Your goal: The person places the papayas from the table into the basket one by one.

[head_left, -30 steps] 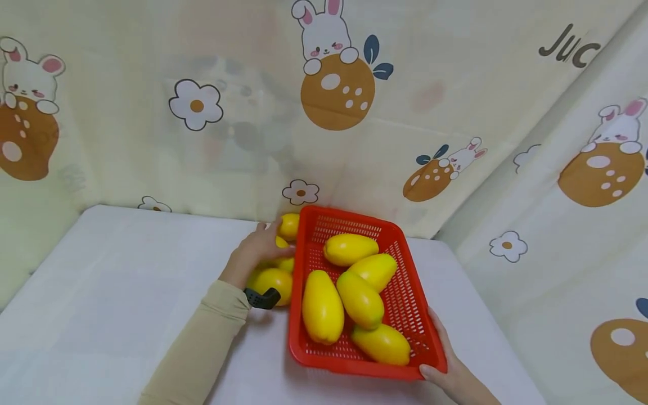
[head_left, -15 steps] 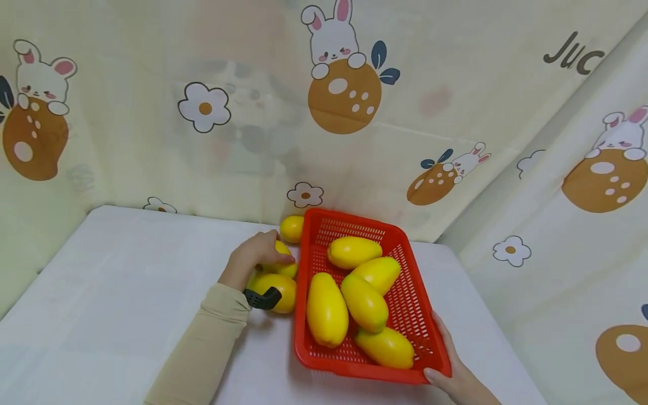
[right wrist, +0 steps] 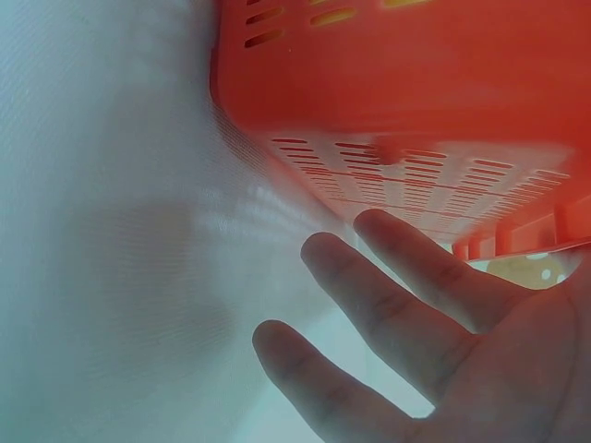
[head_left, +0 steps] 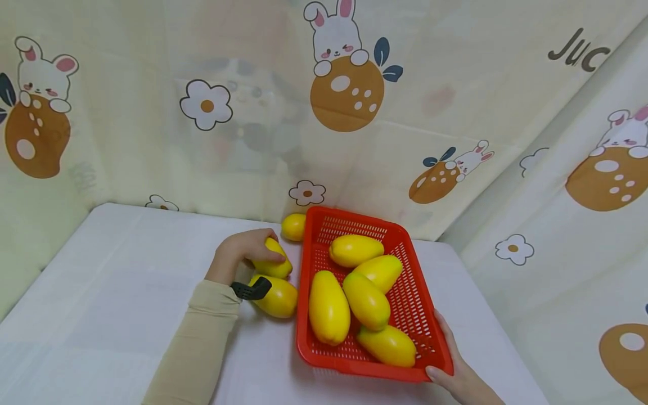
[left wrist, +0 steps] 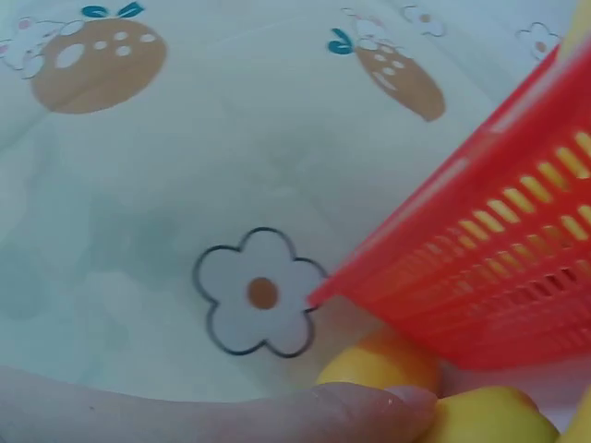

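My left hand (head_left: 245, 250) grips a yellow mango (head_left: 275, 263) left of the red plastic basket (head_left: 302, 323), thumb and fingers around it. Just in front lies another mango (head_left: 280, 298), partly behind the wrist strap. A third mango (head_left: 292, 227) sits at the basket's far left corner. Several yellow mangoes (head_left: 329, 309) lie inside the basket. My right hand (head_left: 463, 374) holds the basket's near right corner, thumb over the rim. In the right wrist view, several fingers (right wrist: 388, 314) spread beneath the slotted basket (right wrist: 416, 83), which is tilted up there.
A white-covered table (head_left: 126, 281) spreads out on the left. Behind it and along the right side hangs a cream curtain (head_left: 253, 152) printed with rabbits, fruit and flowers. The basket's far end stands close to the back curtain.
My left hand has gone from the far mango back toward the middle one, taken hold of it and drawn it slightly left, away from the basket. My right hand stays on the corner.
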Tool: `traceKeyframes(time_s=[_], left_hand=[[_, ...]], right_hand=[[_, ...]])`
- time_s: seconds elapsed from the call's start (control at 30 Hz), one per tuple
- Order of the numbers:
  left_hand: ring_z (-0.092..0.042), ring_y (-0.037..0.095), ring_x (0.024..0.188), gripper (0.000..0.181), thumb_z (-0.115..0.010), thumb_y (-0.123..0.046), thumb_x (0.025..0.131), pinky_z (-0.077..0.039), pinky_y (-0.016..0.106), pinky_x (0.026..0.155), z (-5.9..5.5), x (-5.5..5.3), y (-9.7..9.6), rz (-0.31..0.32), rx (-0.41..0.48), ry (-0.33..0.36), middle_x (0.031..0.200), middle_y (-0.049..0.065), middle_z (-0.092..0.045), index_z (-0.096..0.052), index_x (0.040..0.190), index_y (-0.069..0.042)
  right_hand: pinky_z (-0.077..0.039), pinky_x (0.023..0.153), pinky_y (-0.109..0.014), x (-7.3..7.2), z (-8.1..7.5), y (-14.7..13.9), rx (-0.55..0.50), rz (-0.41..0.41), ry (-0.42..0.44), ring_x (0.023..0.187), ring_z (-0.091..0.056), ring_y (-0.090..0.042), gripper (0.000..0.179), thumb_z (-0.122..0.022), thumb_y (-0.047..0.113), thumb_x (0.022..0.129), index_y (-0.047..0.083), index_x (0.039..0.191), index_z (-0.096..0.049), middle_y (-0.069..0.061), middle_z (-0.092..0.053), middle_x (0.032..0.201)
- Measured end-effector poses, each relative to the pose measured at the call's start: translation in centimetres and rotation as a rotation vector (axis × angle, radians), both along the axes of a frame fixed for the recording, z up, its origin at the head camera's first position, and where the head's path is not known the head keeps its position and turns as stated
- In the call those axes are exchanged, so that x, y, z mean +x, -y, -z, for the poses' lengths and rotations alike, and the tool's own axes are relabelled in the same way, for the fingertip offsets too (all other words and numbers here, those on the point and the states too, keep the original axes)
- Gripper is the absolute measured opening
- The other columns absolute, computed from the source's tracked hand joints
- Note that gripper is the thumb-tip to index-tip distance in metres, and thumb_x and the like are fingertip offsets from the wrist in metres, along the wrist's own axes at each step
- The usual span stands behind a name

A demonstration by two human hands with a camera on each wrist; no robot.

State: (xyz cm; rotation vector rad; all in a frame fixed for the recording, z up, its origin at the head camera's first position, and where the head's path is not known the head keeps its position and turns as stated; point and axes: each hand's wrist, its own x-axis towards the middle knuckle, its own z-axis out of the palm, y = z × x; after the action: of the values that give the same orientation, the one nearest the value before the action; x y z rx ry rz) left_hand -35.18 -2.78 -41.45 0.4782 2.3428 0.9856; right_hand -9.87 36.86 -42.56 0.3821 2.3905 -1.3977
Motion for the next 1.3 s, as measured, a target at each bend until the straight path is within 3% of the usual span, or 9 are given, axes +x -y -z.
traceKeyframes(time_s=[0.4, 0.57, 0.8, 0.97, 1.3], left_hand=[[-0.053, 0.027, 0.098, 0.051, -0.061, -0.031, 0.086, -0.054, 0.034, 0.075, -1.5, 0.0, 3.5, -0.036, 0.115, -0.015, 0.118, 0.015, -0.051, -0.044, 0.129, -0.009], [-0.051, 0.029, 0.103, 0.052, -0.058, -0.029, 0.089, -0.054, 0.034, 0.078, -2.2, -0.1, 4.6, -0.085, 0.157, -0.036, 0.122, 0.017, -0.049, -0.04, 0.133, -0.009], [-0.051, 0.029, 0.103, 0.056, -0.055, -0.027, 0.09, -0.053, 0.031, 0.08, -3.8, 0.7, 5.7, -0.157, 0.206, -0.106, 0.127, 0.019, -0.042, -0.034, 0.139, -0.009], [-0.053, 0.029, 0.099, 0.058, -0.056, -0.027, 0.091, -0.051, 0.032, 0.083, -5.0, 1.3, 6.2, -0.176, 0.218, -0.175, 0.128, 0.02, -0.036, -0.032, 0.142, -0.012], [-0.043, 0.033, 0.107, 0.059, -0.061, -0.025, 0.09, -0.041, 0.043, 0.092, -5.8, 1.4, 6.0, -0.187, 0.235, -0.268, 0.129, 0.021, -0.035, -0.035, 0.141, -0.012]], right_hand=[[-0.054, 0.089, -0.039, 0.0, 0.1, -0.2, -0.01, -0.007, -0.017, 0.124, -0.039, -0.028, 0.098, -0.061, 0.03, 0.088, 0.047, 0.144, 0.019, -0.007, 0.0, 0.157], [-0.054, 0.089, -0.039, 0.0, 0.2, -0.2, -0.007, -0.003, -0.009, 0.122, -0.041, -0.027, 0.098, -0.061, 0.031, 0.088, 0.047, 0.144, 0.019, -0.007, -0.001, 0.157], [-0.054, 0.089, -0.039, 0.0, 0.3, -0.1, 0.0, 0.005, -0.007, 0.123, -0.041, -0.027, 0.099, -0.061, 0.033, 0.087, 0.049, 0.143, 0.018, -0.007, -0.001, 0.157], [-0.054, 0.089, -0.039, 0.0, 0.2, 0.0, -0.007, 0.007, -0.008, 0.124, -0.039, -0.029, 0.098, -0.061, 0.032, 0.087, 0.048, 0.143, 0.018, -0.006, 0.0, 0.157], [-0.054, 0.09, -0.04, -0.1, 0.1, 0.1, -0.004, 0.03, 0.027, 0.127, -0.035, -0.03, 0.097, -0.06, 0.037, 0.088, 0.05, 0.142, 0.02, -0.006, -0.001, 0.157]])
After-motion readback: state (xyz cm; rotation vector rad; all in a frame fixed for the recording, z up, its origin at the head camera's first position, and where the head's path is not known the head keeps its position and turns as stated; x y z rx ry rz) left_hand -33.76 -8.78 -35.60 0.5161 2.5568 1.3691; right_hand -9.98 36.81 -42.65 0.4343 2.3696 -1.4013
